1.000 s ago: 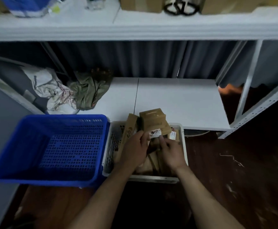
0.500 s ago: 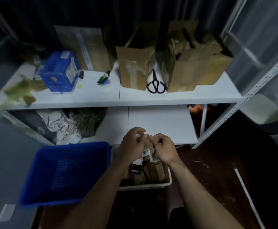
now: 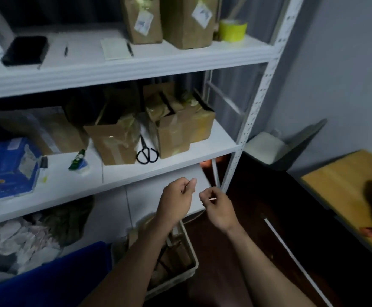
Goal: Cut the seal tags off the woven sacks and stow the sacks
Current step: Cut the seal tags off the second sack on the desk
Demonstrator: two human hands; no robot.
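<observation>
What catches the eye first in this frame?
Two hands raised mid-frame before the white shelving: the left hand curled, the right hand pinching a pale sliver. Black scissors lie on the middle shelf between taped cardboard boxes; a blue basket fills the lower left corner.

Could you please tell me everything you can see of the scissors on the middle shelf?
The scissors are all black, seemingly metal, with two large loop handles and short blades that look closed. They lie flat on the white middle shelf, handles toward its front edge, blades pointing back, between one taped brown box and a second box. Nothing holds them.
</observation>
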